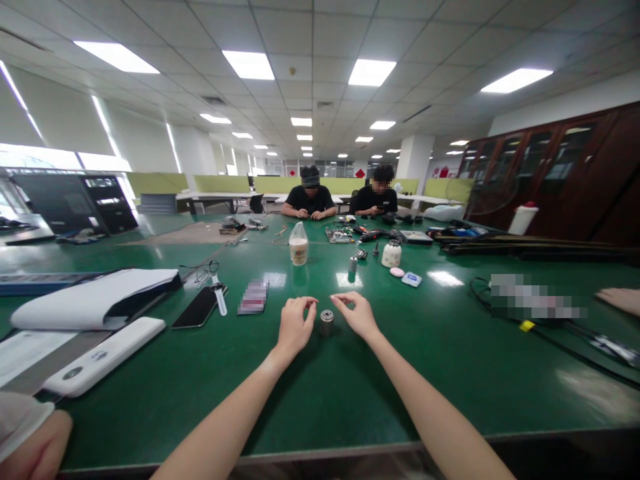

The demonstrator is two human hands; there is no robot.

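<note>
Beside my left hand (296,325) and right hand (357,315), a squat, shiny metal cylinder (327,323) stands upright on the glossy green table (300,413). My fingertips curl toward my thumbs; I cannot tell whether either pair meets. Beyond stand a rounded white jar (391,255) and a clear plastic bag (299,233) holding a cup (299,251).

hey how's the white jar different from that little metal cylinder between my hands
The jar is white and round-shouldered, while the metal cylinder is grey and straight-sided. The jar stands farther away on the table, while the metal cylinder is nearer, between your left hand and right hand. Both stand upright.
</note>
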